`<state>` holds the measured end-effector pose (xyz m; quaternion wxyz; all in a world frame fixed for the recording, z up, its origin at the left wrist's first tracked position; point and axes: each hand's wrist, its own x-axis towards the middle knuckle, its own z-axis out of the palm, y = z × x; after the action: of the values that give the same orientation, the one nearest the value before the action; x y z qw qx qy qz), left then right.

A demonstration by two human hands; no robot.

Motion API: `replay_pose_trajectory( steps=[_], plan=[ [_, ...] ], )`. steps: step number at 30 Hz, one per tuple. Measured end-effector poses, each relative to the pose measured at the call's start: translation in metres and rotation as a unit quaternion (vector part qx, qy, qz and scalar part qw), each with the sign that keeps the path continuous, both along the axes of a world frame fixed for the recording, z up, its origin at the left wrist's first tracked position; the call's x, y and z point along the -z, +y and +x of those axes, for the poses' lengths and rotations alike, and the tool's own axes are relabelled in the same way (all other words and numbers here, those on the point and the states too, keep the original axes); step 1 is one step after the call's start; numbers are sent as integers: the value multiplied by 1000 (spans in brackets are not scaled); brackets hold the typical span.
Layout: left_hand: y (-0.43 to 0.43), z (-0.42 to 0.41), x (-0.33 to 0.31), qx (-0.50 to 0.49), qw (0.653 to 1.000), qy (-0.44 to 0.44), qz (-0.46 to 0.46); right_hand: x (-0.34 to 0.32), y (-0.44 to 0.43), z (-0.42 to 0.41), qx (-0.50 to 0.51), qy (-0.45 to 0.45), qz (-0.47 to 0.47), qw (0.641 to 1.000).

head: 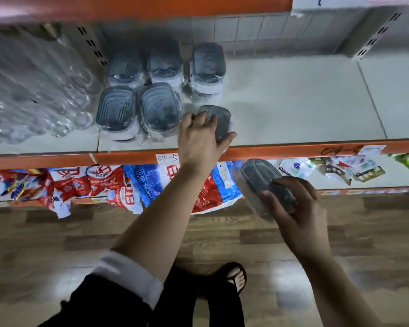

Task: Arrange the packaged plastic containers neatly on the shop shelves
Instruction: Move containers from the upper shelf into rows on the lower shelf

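Several wrapped plastic containers with grey lids (161,107) stand in two rows on the grey shelf (293,102), towards its left. My left hand (198,140) grips another grey-lidded container (219,121) at the shelf's front edge, just right of the front row. My right hand (298,204) holds one more wrapped container (257,180) tilted in the air, below and in front of the shelf's orange lip.
Clear glassware (33,95) fills the left of the shelf. The shelf's orange edge (281,151) carries a "04-5" label (167,158). Red and blue packets (104,185) lie on the lower shelf. A wooden floor and my sandalled foot (236,277) are below.
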<state>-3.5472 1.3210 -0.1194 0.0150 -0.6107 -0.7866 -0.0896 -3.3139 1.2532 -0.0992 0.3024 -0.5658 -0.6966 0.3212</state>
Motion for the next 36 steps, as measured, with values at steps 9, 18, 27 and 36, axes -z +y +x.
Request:
replay_pose_trajectory(
  steps=[9, 18, 27, 36],
  plan=[
    [34, 1, 18, -49, 996, 43, -62, 18, 6, 1, -15, 3, -29, 999],
    [-2, -15, 8, 27, 999, 33, -16, 19, 26, -28, 0, 27, 14, 1000],
    [-66, -53, -9, -27, 999, 4, 47, 6, 102, -125, -33, -40, 89, 995],
    [-77, -61, -4, -26, 998, -24, 59, 17, 120, -160, -120, -195, 74, 971]
  ],
)
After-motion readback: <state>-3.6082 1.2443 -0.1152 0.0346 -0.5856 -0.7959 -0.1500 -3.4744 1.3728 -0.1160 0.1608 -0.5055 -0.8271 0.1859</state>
